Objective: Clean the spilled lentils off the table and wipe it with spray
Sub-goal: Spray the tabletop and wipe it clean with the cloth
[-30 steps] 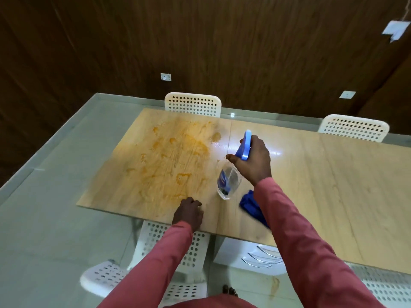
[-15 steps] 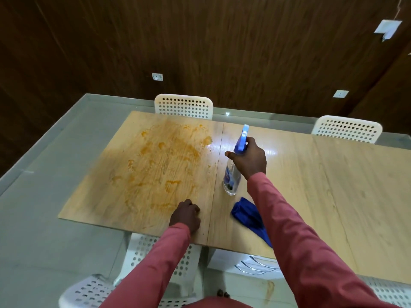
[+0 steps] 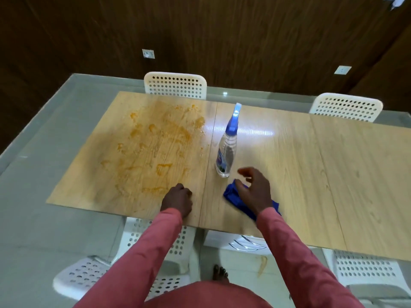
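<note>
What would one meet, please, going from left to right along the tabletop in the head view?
Orange lentil smear → left hand → spray bottle → right hand, over the blue cloth.

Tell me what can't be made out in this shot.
- Blue cloth: head view, partly covered by the right hand.
- Bottle label: too small to read.
- Left hand fingertips: curled under, so any hold is unclear.
- Chair: table overlaps it.

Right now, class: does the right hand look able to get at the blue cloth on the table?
Probably yes. The right hand hovers open directly over the blue cloth, and nothing lies between them; the spray bottle stands just beyond.
</note>
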